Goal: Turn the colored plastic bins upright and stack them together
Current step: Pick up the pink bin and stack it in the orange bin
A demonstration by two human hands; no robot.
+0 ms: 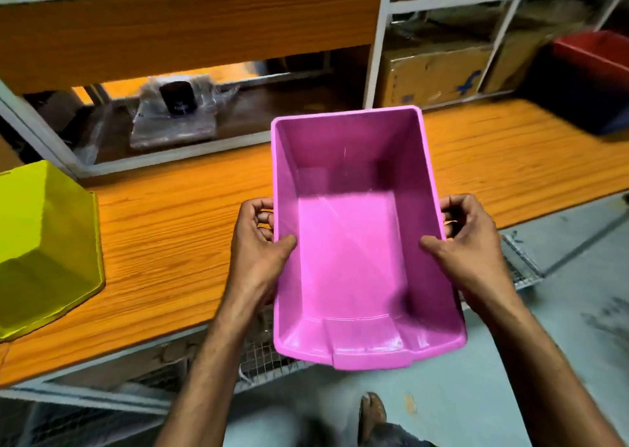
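While both hands hold it above the orange wooden surface [177, 229], the pink bin [357, 242] faces open side up. The left hand [260, 242] grips its left wall, thumb inside; the right hand [466, 242] grips the right wall likewise. A yellow-green bin [44, 246] lies overturned at the surface's left edge; a red bin [592, 55] sits far right.

Orange wood-grain bench [177, 229] w/ yellow-green bin [44, 242] bottom-up at L, red-topped dark bin [585, 82] far R.
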